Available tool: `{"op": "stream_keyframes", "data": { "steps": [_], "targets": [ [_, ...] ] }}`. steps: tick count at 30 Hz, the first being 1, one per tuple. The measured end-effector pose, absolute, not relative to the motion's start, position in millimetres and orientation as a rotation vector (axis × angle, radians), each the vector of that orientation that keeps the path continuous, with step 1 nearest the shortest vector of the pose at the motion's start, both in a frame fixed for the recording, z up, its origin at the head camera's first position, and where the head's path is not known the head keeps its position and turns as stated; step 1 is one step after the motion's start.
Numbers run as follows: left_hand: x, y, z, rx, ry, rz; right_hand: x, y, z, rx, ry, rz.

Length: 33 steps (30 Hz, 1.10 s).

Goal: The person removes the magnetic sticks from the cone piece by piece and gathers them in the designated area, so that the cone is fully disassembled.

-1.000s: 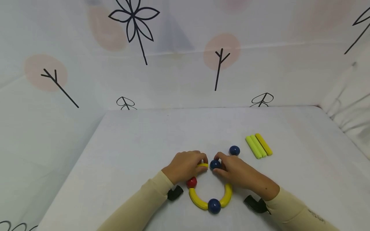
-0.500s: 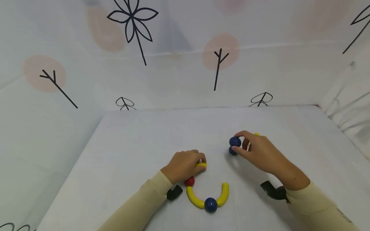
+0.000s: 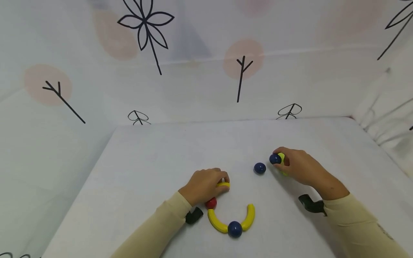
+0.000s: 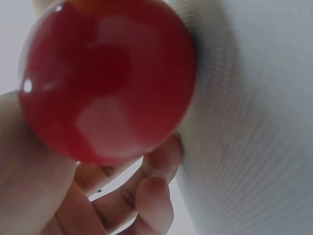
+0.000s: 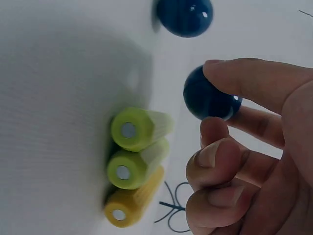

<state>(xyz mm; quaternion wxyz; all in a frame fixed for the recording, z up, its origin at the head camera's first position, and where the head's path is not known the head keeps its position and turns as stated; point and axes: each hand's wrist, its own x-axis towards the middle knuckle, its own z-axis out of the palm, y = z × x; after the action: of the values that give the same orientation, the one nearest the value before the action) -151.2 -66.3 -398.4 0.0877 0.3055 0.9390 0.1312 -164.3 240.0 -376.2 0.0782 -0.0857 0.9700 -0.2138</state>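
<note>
Three glossy blue balls (image 3: 275,158), and your right hand (image 3: 298,165) pinches one, far right, by three cylindrical rods (image 5: 140,164)! Your left hand (image 3: 206,182) grips one yellow piece (image 3: 223,184) beside one red ball (image 3: 211,203); two curved bars (image 3: 217,222) lie near.

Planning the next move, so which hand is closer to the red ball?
Left. The left hand is close by the red ball, just beyond it; the right hand is well off to its right and farther forward, holding a blue ball.
</note>
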Motion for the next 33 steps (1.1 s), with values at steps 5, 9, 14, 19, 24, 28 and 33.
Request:
{"op": "stream_keyframes", "data": {
  "steps": [5,9,14,19,24,28,33],
  "targets": [
    [-151.8,-65.8,-396.8,0.906,2.795,0.392,-166.7,241.0,-382.7,-0.315,2.879,-0.636],
    [-152.8,-65.4,-397.4,0.911,2.796,0.385,-167.6,239.4,-383.7,-0.33,2.864,-0.617],
    [-152.8,-64.9,-398.2,0.914,2.794,0.377,-166.8,238.3,-386.4,-0.343,2.853,-0.592],
    [-153.2,-65.0,-398.3,0.907,2.799,0.377,-167.0,237.3,-388.9,-0.329,2.853,-0.587],
    [-153.1,-65.6,-398.7,0.895,2.791,0.375,-167.5,236.0,-390.1,-0.321,2.837,-0.587],
    [-153.4,-65.4,-399.4,0.894,2.795,0.367,-167.1,237.2,-388.3,-0.328,2.854,-0.58],
    [-152.7,-69.3,-394.9,0.858,2.776,0.372,-166.2,238.5,-384.6,-0.317,2.854,-0.585]
  ]
}}
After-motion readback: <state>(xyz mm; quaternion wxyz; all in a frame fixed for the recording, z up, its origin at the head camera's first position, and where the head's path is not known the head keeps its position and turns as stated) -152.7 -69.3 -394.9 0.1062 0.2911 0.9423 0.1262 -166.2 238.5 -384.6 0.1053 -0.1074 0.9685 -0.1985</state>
